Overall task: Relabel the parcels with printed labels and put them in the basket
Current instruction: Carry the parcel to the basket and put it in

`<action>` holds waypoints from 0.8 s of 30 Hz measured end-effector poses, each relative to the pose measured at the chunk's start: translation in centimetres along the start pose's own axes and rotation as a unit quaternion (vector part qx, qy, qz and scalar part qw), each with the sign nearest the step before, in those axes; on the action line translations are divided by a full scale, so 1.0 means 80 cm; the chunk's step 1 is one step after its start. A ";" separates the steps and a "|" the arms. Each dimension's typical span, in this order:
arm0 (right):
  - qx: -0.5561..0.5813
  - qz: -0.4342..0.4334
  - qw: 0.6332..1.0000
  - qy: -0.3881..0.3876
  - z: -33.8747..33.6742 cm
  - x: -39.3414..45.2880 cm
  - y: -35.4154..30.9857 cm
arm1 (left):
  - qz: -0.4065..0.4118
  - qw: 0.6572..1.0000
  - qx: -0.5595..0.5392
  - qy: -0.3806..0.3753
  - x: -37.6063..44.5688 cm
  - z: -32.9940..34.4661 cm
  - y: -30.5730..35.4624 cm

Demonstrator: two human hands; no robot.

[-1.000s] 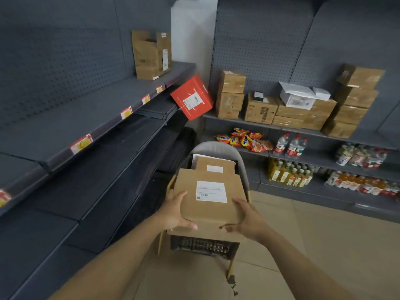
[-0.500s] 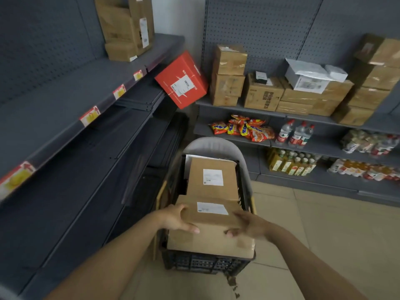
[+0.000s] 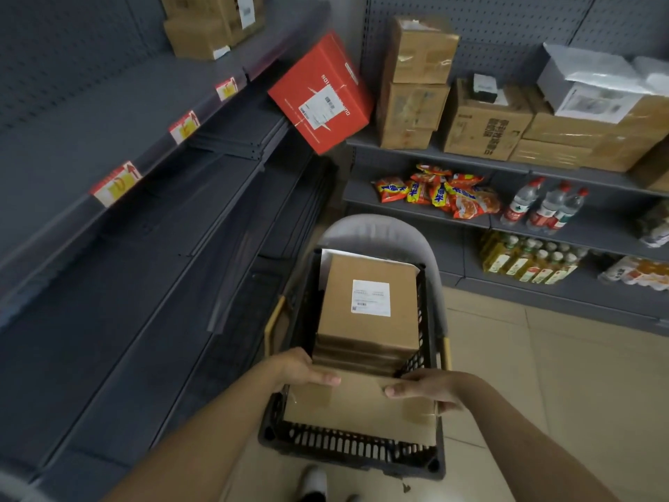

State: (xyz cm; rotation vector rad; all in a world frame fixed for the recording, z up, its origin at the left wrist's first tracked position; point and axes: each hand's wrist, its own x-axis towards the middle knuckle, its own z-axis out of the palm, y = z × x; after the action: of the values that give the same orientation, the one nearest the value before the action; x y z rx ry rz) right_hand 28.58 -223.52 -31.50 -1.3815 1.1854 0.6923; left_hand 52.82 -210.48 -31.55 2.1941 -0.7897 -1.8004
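Observation:
A flat brown parcel (image 3: 362,411) stands on edge in the near end of a black plastic basket (image 3: 347,451), its plain side toward me. My left hand (image 3: 304,369) grips its top left edge and my right hand (image 3: 423,389) its top right edge. Behind it in the basket lies a stack of brown parcels (image 3: 369,313); the top one carries a white printed label (image 3: 371,298). The basket sits on a grey chair (image 3: 376,231).
Dark grey shelving runs along the left. A red box (image 3: 322,94) leans tilted at the corner. The right shelves hold brown cartons (image 3: 481,125), snack bags (image 3: 441,192) and bottles (image 3: 543,208). Beige tiled floor lies to the right of the chair.
Both hands have lowered the parcel from above the basket into its near end and tipped it upright. The labelled face has turned away. The view has moved closer and downward.

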 end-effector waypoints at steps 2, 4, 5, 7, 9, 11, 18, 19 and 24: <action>0.020 -0.001 1.000 0.014 -0.007 0.019 -0.002 | 0.004 1.000 -0.030 0.003 0.023 -0.003 0.001; 0.044 0.004 0.998 0.035 -0.013 0.036 -0.004 | 0.006 0.998 -0.059 0.018 0.046 -0.008 0.002; 0.059 0.010 0.997 0.046 -0.015 0.043 -0.006 | -0.001 0.998 -0.065 0.025 0.057 -0.010 0.003; 0.091 0.016 0.993 0.069 -0.017 0.057 -0.009 | -0.008 0.997 -0.074 0.034 0.078 -0.013 0.004; 0.127 0.007 0.987 0.096 -0.020 0.072 -0.011 | -0.007 0.994 -0.095 0.044 0.096 -0.016 0.005; 0.151 -0.017 0.982 0.116 -0.023 0.087 -0.013 | -0.022 0.992 -0.106 0.061 0.109 -0.018 0.005; 0.188 0.017 0.972 0.137 -0.015 0.121 -0.012 | -0.036 0.991 -0.085 0.100 0.143 -0.013 0.005; 0.201 0.024 0.968 0.146 -0.015 0.126 -0.012 | -0.039 0.990 -0.085 0.104 0.147 -0.011 0.006; 0.206 0.049 0.957 0.196 -0.010 0.156 -0.009 | -0.050 0.984 -0.106 0.136 0.170 0.007 0.001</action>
State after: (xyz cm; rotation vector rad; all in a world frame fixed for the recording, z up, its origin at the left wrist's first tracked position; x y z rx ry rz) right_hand 33.02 -227.65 -42.42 -1.1347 1.6165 0.2136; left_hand 53.84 -217.42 -43.24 2.3026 -0.4176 -1.4994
